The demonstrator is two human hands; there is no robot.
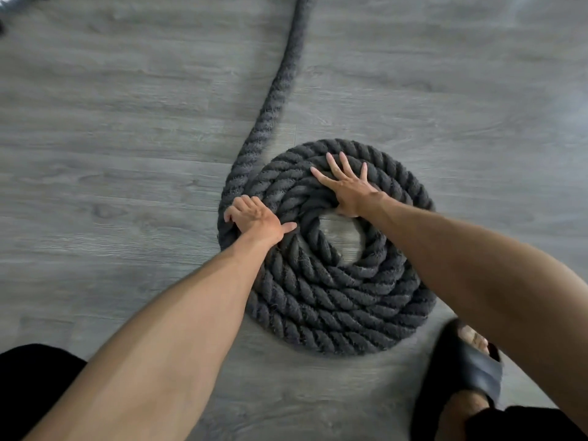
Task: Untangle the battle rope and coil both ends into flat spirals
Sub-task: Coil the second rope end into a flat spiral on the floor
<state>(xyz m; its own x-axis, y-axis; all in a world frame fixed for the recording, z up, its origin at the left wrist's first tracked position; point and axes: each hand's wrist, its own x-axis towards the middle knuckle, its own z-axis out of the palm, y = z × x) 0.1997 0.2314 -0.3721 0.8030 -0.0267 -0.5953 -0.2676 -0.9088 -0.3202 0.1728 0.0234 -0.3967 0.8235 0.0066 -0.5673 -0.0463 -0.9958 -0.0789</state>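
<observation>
A thick dark grey battle rope lies on the floor as a flat spiral coil [331,300] with a small open hole at its middle. Its free length [280,87] runs from the coil's left side up and out of the top of the frame. My left hand [254,219] sits on the coil's outer left turn, fingers curled over the rope's outside edge. My right hand [345,187] lies flat on the upper inner turns, fingers spread and straight, pressing down.
The floor [111,154] is grey wood-look planks all around the coil. My right foot in a black slide sandal [467,367] stands just below the coil's right side. My dark-clothed left knee [35,386] shows at the bottom left.
</observation>
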